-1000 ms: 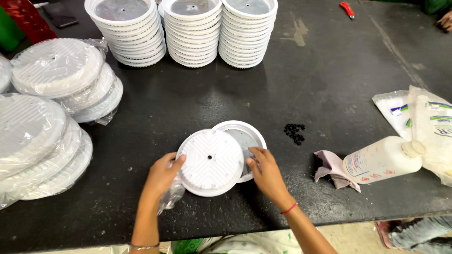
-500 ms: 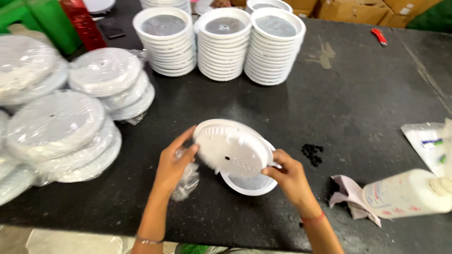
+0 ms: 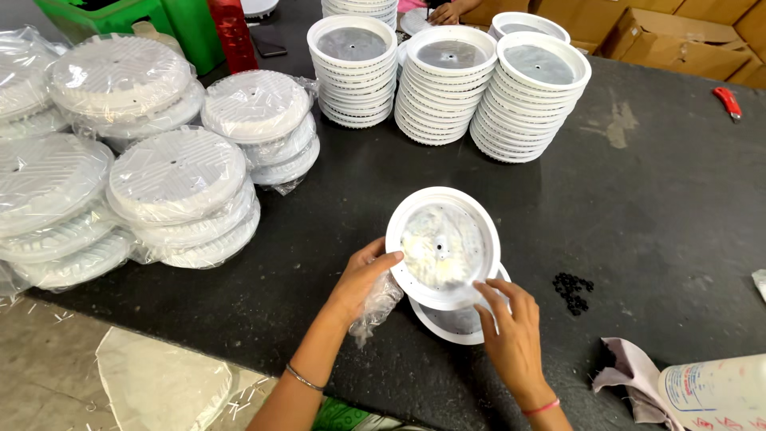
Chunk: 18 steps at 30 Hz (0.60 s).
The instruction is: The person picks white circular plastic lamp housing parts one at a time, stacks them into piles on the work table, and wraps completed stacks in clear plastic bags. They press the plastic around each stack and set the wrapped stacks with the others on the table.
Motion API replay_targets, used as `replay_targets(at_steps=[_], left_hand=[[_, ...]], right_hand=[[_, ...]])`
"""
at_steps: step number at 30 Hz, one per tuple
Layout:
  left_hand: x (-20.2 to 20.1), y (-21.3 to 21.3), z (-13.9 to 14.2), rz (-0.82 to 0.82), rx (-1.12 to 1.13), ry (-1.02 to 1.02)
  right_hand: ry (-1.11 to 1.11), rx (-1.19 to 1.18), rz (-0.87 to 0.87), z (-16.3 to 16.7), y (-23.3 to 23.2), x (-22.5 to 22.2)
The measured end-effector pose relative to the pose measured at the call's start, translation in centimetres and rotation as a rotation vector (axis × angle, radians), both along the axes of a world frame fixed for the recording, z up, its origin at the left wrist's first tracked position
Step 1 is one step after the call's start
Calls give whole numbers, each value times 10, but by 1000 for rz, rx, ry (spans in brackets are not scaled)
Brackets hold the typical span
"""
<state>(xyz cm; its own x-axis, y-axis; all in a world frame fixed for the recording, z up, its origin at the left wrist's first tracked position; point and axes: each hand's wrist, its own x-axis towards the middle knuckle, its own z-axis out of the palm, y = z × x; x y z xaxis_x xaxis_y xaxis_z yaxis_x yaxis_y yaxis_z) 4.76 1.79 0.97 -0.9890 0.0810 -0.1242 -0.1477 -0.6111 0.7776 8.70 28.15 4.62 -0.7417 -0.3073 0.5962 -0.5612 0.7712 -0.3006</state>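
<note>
A white round plastic disc is tilted up off the black table, its hollow inner side facing me. My left hand grips its left rim, with a crumpled clear plastic bag tucked under the palm. At the lower right rim my right hand holds the disc with its fingertips. A second white disc lies flat on the table beneath it, mostly covered.
Three tall stacks of white discs stand at the back. Bagged discs pile up at left. Small black parts lie right of the hands, and a white bottle on a cloth is at lower right. Another person's hand shows at the far edge.
The upper disc has been turned over and tipped up, from ribbed side up to hollow side facing me. The camera view has shifted right and back.
</note>
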Motion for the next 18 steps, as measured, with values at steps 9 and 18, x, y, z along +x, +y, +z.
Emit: replay_targets(at_steps=[9,18], left_hand=[[-11,-5,-17,92,80,-59],[-25,-5,-18,104,140,-21]], right_hand=[[-93,-216,-277,-53,62,20],[-232,-681,-417,-92,104,22]])
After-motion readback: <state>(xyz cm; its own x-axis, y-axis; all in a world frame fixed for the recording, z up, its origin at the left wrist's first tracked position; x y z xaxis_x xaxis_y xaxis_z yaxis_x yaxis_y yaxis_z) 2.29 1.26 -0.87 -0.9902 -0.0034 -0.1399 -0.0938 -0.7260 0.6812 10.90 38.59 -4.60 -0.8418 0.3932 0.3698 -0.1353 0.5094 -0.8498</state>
